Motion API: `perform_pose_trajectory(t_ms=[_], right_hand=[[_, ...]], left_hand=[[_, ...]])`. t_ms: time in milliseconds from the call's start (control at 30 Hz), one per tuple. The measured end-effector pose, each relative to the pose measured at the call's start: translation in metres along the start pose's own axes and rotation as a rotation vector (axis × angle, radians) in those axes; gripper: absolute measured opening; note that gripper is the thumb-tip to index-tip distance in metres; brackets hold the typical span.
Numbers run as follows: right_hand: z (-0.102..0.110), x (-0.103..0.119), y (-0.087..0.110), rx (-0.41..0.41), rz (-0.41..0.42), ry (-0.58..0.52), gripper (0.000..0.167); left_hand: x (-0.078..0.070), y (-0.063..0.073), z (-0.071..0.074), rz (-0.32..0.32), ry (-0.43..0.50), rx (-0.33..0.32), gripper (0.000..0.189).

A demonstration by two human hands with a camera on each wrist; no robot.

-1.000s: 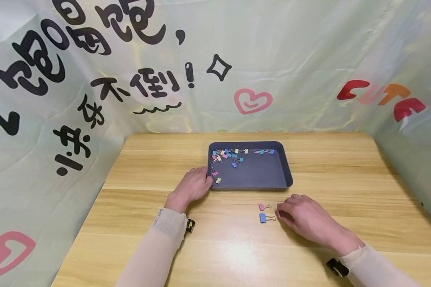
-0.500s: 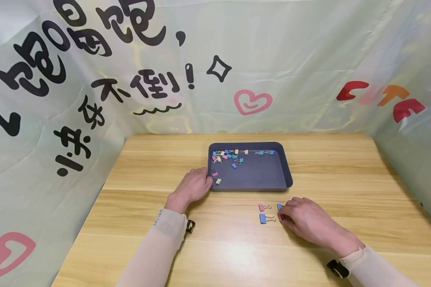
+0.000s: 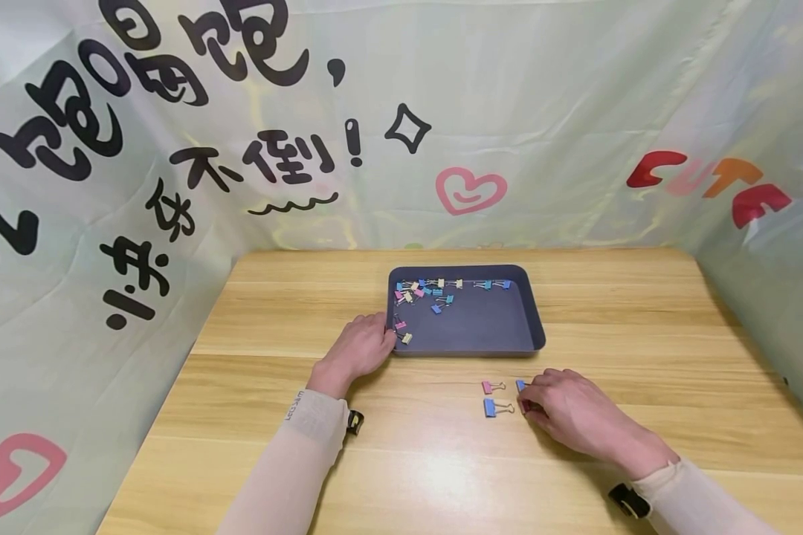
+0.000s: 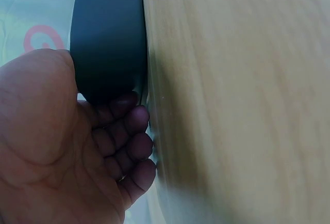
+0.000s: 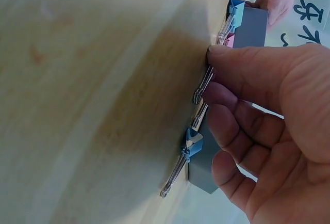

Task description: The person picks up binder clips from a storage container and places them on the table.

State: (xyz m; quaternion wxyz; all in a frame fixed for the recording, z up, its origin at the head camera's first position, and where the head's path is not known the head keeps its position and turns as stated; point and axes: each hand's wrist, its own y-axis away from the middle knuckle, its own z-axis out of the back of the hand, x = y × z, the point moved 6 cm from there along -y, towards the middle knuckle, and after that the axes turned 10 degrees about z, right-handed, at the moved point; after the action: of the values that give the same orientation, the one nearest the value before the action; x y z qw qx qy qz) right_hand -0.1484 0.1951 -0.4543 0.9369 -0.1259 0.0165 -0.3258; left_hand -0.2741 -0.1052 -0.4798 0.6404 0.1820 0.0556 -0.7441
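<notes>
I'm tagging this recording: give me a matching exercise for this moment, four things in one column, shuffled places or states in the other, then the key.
Things:
1. left hand
2. right hand
3. dark tray
4. CUTE lettering

Places or states:
A. on the backdrop, in red, pink and orange
B. at the tray's near left corner, touching it
C. pinching a binder clip outside the tray
D. containing mixed-colour binder clips

Pairs: 1-B, 2-C, 3-D, 4-A
</notes>
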Motion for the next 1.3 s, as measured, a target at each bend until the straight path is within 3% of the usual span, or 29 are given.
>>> perform_pose_trajectory(t_ms=[167, 333, 600, 933, 1300], right_hand=[[0.005, 0.001, -0.001, -0.011, 0.002, 0.017, 0.020], [0.021, -0.003, -0.008, -0.080, -0.015, 0.037, 0.012], [0.044, -0.045, -0.038, -0.128, -0.098, 0.053, 0.006], [0.046, -0.106, -0.091, -0.023, -0.237, 0.004, 0.015], [0.015, -0.133, -0.125, 0.121, -0.273, -0.040, 0.015]], left_hand=[[0.000, 0.000, 0.000, -0.006, -0.003, -0.001, 0.046], [0.000, 0.000, 0.000, -0.006, -0.003, 0.000, 0.047], [0.000, 0.000, -0.001, -0.009, -0.003, 0.008, 0.050], [-0.001, 0.001, 0.000, -0.007, 0.001, 0.012, 0.054], [0.000, 0.000, 0.000, -0.004, 0.002, 0.018, 0.056]])
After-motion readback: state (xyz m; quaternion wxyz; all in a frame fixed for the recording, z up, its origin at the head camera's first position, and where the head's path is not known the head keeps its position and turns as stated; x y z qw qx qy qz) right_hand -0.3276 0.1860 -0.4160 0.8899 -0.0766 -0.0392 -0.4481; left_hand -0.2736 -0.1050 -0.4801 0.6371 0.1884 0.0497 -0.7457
